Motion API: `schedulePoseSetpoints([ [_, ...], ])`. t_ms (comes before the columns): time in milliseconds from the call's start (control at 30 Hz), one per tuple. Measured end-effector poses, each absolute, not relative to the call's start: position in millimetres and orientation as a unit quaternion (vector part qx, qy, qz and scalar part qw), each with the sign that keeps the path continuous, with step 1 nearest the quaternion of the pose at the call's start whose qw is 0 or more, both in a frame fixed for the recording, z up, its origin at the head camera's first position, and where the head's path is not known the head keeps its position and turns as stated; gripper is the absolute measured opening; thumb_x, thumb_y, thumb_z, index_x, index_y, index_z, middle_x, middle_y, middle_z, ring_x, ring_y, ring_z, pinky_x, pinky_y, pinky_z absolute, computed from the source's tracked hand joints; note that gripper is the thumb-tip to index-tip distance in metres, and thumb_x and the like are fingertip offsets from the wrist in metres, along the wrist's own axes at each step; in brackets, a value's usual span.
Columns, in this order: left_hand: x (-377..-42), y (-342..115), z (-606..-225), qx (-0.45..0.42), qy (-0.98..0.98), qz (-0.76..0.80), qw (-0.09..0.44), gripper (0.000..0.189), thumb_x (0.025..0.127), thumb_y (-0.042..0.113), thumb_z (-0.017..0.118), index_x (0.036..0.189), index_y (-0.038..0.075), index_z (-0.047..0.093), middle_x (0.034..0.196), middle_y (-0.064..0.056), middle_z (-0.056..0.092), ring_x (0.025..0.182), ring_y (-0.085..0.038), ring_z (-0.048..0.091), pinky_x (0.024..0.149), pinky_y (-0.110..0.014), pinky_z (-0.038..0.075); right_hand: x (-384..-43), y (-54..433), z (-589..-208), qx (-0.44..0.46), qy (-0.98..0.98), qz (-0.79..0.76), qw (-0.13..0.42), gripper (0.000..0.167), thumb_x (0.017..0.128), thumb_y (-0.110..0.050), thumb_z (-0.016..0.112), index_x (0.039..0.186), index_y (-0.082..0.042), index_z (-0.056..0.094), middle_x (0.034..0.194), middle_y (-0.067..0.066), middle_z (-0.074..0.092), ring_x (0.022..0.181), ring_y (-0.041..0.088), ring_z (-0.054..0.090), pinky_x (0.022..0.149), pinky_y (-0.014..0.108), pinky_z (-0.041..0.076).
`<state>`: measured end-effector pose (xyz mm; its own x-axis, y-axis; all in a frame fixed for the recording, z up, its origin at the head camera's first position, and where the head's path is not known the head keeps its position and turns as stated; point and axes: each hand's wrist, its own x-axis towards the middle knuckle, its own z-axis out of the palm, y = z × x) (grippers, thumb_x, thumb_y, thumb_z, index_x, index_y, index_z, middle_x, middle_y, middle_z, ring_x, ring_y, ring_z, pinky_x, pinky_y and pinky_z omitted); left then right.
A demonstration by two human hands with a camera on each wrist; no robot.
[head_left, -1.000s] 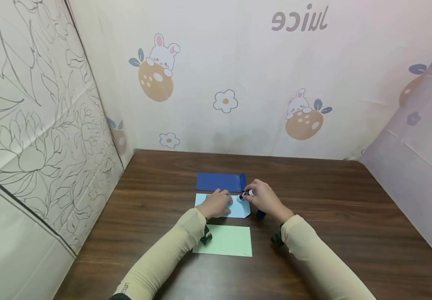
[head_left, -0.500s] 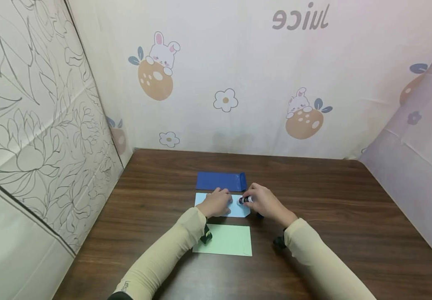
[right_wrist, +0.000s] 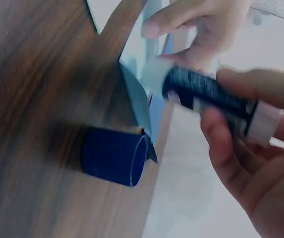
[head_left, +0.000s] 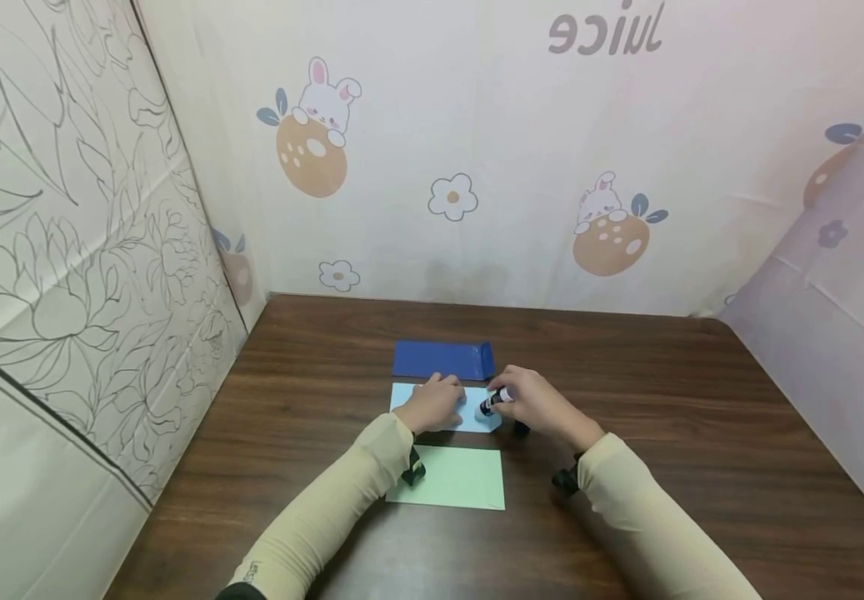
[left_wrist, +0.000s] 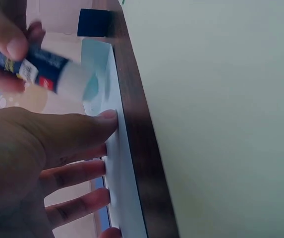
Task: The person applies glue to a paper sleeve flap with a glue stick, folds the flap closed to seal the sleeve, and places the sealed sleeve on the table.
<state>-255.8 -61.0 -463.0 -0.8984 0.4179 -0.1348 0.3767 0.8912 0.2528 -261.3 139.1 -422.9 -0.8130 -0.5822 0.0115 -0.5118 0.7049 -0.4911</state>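
Fingertips and thumb of my left hand (head_left: 432, 405) rest spread on a light blue envelope (head_left: 474, 425). My right hand (head_left: 535, 404) grips a glue stick (right_wrist: 208, 94) with a dark label, tilted with its white glue end down toward the flap end of that envelope. In the left wrist view the glue stick (left_wrist: 42, 69) is slightly blurred, its tip at or just above the paper; contact cannot be told for sure. The glue stick's dark blue cap (right_wrist: 113, 156) lies on the table just right of the flap, partly hidden by my right hand in the head view.
A dark blue envelope (head_left: 435, 360) lies beyond the light blue one, its flap end at the right. Nearer to me is a pale green envelope (head_left: 457, 479), partly under my left wrist. Printed curtains (head_left: 506, 167) enclose the brown wooden table (head_left: 327, 358).
My right hand has shifted the glue stick toward me, then slightly right, and its tilt has changed. The left hand stays in place on the light blue envelope.
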Motion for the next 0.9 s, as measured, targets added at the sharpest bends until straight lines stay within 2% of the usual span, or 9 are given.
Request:
schedulePoseSetpoints([
  [167, -254.9, -61.5, -463.0, 0.207, 0.968, 0.109, 0.09, 0.033, 0.089, 0.028, 0.071, 0.12, 0.017, 0.067, 0.131, 0.0, 0.058, 0.117, -0.022, 0.051, 0.088, -0.047, 0.051, -268.7, 132.0, -429.6, -0.272, 0.933, -0.238, 0.007, 0.026, 0.084, -0.008, 0.073, 0.108, 0.0, 0.069, 0.099, 0.009, 0.062, 0.086, 0.021, 0.06, 0.075, 0.039, 0.054],
  [333, -255.0, -62.0, -464.2, 0.208, 0.968, 0.111, 0.089, 0.032, 0.089, 0.028, 0.07, 0.119, 0.018, 0.067, 0.131, 0.0, 0.058, 0.117, -0.022, 0.051, 0.088, -0.048, 0.051, -274.2, 125.6, -434.8, -0.269, 0.933, -0.239, -0.017, 0.024, 0.085, -0.007, 0.072, 0.107, 0.002, 0.069, 0.101, 0.011, 0.061, 0.088, 0.024, 0.063, 0.078, 0.041, 0.056],
  [567, -256.3, -62.1, -467.6, 0.209, 0.968, 0.11, 0.088, 0.034, 0.09, 0.029, 0.07, 0.121, 0.018, 0.067, 0.132, 0.0, 0.058, 0.117, -0.023, 0.05, 0.09, -0.048, 0.05, -274.2, 124.1, -435.2, -0.301, 0.93, -0.209, -0.004, 0.02, 0.085, -0.009, 0.074, 0.103, -0.001, 0.072, 0.097, 0.008, 0.06, 0.081, 0.017, 0.06, 0.071, 0.034, 0.055],
  [900, -257.9, -62.8, -468.0, 0.21, 0.968, 0.111, 0.085, 0.034, 0.089, 0.029, 0.07, 0.121, 0.017, 0.066, 0.131, 0.0, 0.057, 0.117, -0.023, 0.051, 0.088, -0.048, 0.051, -257.7, 125.0, -423.0, -0.331, 0.92, -0.203, 0.044, 0.022, 0.084, -0.012, 0.075, 0.104, -0.002, 0.073, 0.096, 0.005, 0.062, 0.08, 0.013, 0.058, 0.071, 0.03, 0.053],
])
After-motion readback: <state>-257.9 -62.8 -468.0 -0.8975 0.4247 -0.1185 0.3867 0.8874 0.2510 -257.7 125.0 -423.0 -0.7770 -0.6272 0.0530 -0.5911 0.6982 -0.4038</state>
